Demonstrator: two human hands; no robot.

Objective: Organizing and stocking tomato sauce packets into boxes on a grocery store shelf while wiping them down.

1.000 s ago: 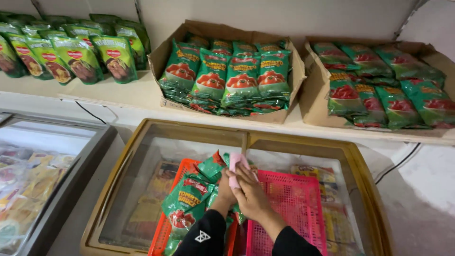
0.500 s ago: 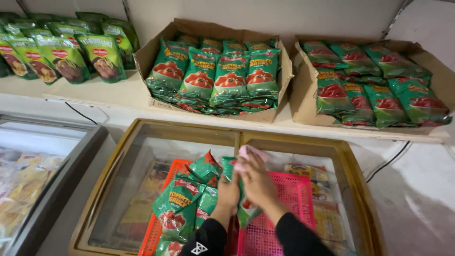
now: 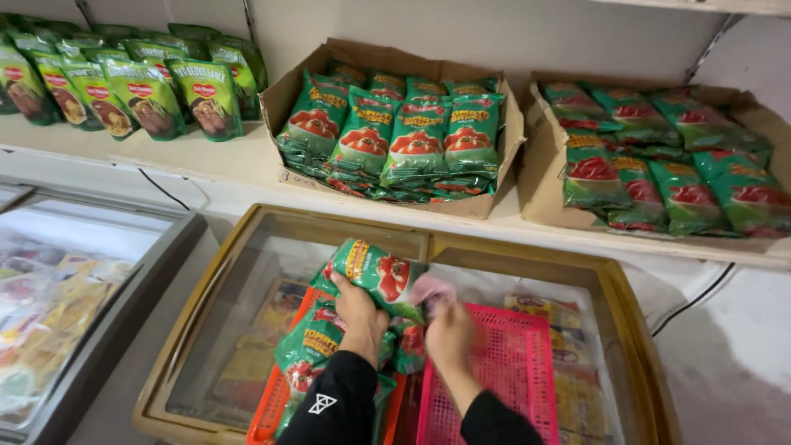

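Over the glass freezer lid (image 3: 247, 330), your left hand (image 3: 358, 309) is closed round a green pouch (image 3: 375, 272), lifting it flat above the orange basket (image 3: 276, 412) of pouches. Your right hand (image 3: 449, 334) pinches a pink cloth (image 3: 430, 288) against the pouch's end, over the pink basket (image 3: 511, 379). A second ago both hands sat lower, among the pouches; now the pouch is raised and turned sideways. Your sleeves run off the bottom edge, and the right fingertips are hidden by the cloth.
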